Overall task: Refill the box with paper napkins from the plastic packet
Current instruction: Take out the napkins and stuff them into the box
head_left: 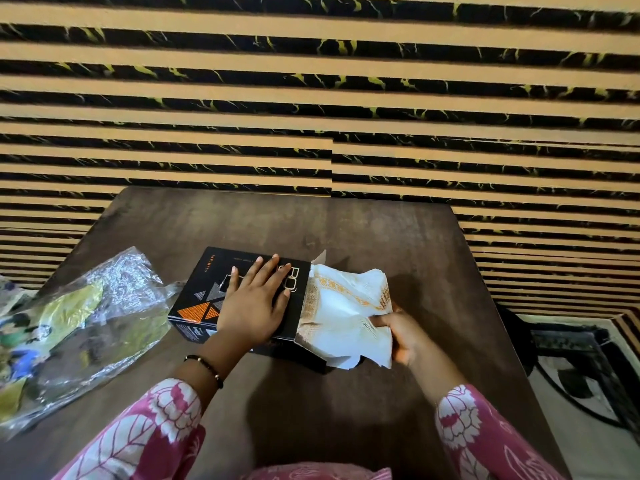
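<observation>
A black box (207, 282) with orange and grey triangles lies flat on the brown table (381, 244), its right end open. My left hand (254, 303) rests flat on the box's top, fingers spread. A stack of white paper napkins (346, 306) with orange patterned edges sticks out of the open right end. My right hand (403, 336) grips the stack at its right side. A crumpled clear plastic packet (90, 327) with green and yellow print lies on the table to the left of the box.
The table's right edge (491, 306) drops to a patterned floor mat (588, 375). A striped black and tan wall (311, 98) stands right behind the table. Bare tabletop lies beyond the box and in front of it.
</observation>
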The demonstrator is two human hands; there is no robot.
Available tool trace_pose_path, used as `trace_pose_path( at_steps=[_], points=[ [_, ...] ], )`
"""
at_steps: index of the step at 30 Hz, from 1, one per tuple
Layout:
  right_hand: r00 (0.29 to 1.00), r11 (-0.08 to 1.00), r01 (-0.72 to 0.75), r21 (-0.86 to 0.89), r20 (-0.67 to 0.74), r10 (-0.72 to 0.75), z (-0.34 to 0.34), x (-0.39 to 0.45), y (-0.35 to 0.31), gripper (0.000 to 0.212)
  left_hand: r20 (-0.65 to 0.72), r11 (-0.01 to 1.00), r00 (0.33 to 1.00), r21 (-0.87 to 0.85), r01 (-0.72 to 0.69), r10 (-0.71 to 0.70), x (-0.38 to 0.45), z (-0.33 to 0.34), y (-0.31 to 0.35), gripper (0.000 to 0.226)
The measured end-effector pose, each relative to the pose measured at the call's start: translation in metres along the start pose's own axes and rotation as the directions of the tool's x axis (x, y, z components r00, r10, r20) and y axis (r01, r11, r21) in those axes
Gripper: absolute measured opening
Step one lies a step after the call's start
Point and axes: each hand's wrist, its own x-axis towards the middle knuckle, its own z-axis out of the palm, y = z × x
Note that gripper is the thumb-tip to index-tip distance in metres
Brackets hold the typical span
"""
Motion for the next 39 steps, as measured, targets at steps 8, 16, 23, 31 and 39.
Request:
trace_pose_path(
  at_steps=[8, 16, 23, 31, 39],
  points=[
    [0.999, 0.999, -0.005, -0.043, 0.05, 0.007, 0.004, 0.001, 0.0, 0.037, 0.002, 1.0, 1.0, 0.007, -0.006, 0.006, 0.0, 0.002, -0.001, 0.063],
    [0.999, 0.993, 0.009, 0.114, 0.033, -0.012, 0.006, 0.005, 0.004, 0.047, -0.003, 1.0, 1.0, -0.007, -0.001, 0.001, 0.0, 0.0, 0.0, 0.063],
    [1.0, 0.998, -0.022, 0.06, 0.004, 0.021, 0.013, 0.003, 0.003, 0.036, -0.002, 1.0, 1.0, 0.0, 0.007, -0.007, 0.001, 0.0, 0.002, 0.068],
    [0.998, 0.997, -0.056, -0.046, 0.037, 0.058, 0.003, -0.004, 0.0, 0.034, -0.001, 1.0, 1.0, -0.007, 0.006, -0.006, 0.0, -0.001, 0.002, 0.061],
    [1.0, 0.999, -0.005, -0.032, -0.013, 0.004, 0.01, -0.004, 0.01, 0.044, -0.001, 1.0, 1.0, -0.001, 0.005, -0.005, -0.001, -0.002, 0.002, 0.064]
  ],
)
